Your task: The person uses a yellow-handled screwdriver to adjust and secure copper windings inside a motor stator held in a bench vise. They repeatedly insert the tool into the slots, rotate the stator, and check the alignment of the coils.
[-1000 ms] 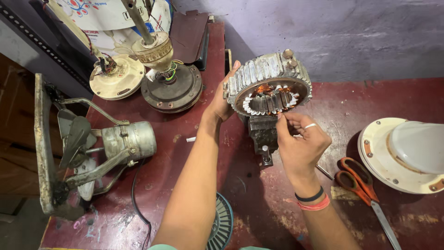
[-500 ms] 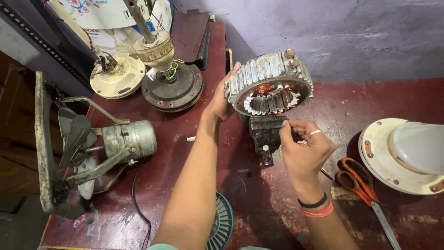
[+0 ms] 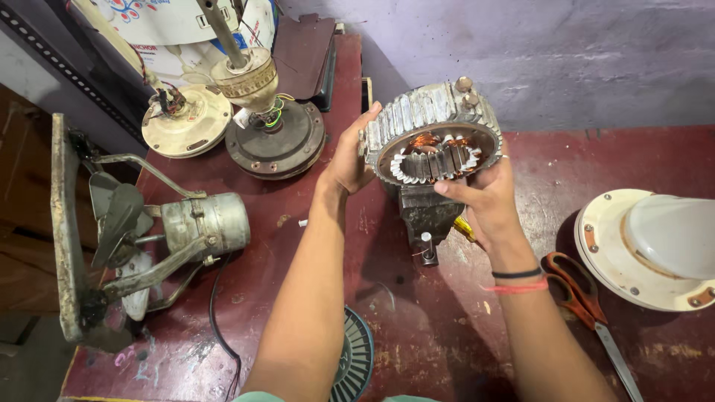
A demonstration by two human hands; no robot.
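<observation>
Head view: a ring-shaped motor stator [image 3: 434,141], with a grey laminated outer band and copper windings showing inside, sits tilted toward the camera over a small dark bench vise [image 3: 426,216] at the middle of the dark red table [image 3: 298,298]. The left hand [image 3: 348,158] cups the stator's left rim, fingers spread against the metal. The right hand [image 3: 488,197] grips the lower right edge, thumb laid across the front face of the ring and fingers behind it. Whether the vise actually clamps the stator cannot be told. Judging from the bare copper coils and absent housing, the motor is already stripped down, and the stator itself is what remains in hand.

Just right of the right wrist lie orange-handled scissors [image 3: 577,286], and further right a white round fan cover [image 3: 655,249]. Far left stand a dark round motor body [image 3: 277,141] and a cream one [image 3: 186,119]. Near left rests a grimy exhaust fan [image 3: 149,238] on its frame.
</observation>
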